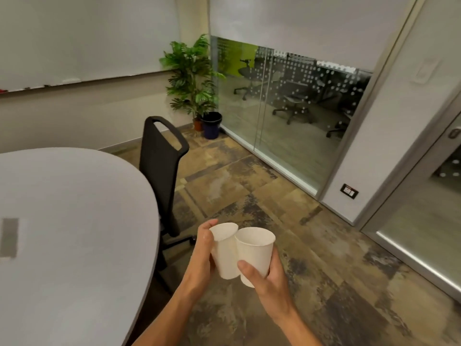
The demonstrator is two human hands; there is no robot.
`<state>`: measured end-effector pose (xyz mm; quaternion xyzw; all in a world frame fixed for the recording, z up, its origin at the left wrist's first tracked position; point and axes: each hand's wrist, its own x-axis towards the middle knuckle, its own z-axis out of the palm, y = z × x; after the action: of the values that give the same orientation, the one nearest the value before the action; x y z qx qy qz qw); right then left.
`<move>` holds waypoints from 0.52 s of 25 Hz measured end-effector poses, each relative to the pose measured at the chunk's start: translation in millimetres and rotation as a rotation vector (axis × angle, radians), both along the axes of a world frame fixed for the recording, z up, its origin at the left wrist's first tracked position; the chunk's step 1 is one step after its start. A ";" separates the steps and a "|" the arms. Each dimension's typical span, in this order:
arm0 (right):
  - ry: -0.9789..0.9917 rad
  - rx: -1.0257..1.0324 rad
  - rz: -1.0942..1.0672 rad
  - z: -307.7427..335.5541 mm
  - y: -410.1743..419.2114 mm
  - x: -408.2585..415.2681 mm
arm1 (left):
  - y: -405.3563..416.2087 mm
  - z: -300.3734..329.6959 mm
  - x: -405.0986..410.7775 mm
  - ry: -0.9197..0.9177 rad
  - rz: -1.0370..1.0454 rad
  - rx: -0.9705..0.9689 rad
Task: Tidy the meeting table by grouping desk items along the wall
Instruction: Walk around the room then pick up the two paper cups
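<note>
Two paper cups held side by side above the floor, lower centre of the frame.

The left hand (203,248) grips the left cup (224,253), fingers curled round it; the right hand (268,275) grips the right cup (254,253). The cups touch. The table (74,221) fills the lower left, a black chair (159,176) beside it.

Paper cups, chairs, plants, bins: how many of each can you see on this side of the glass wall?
Paper cups: 2, a left cup held in the left hand and a right cup held in the right hand
Black chair: 1
Potted plant: 1
Dark bin: 1
Total: 5
</note>
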<state>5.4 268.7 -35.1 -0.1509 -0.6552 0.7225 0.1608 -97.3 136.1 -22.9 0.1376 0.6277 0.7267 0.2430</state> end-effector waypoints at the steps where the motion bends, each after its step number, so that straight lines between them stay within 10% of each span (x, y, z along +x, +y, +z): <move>1: 0.002 -0.009 -0.019 0.1 10.6 -17.2 | 7.7 -5.3 -20.0 0.027 -0.047 -0.024; 13: -0.057 0.000 -0.111 -17.8 170.3 -252.5 | 128.1 -21.1 -249.0 0.050 0.077 -0.080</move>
<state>-247.1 439.0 -52.9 -0.2077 -0.6502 0.7078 0.1820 -346.3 264.3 -44.0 0.1215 0.6670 0.7060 0.2045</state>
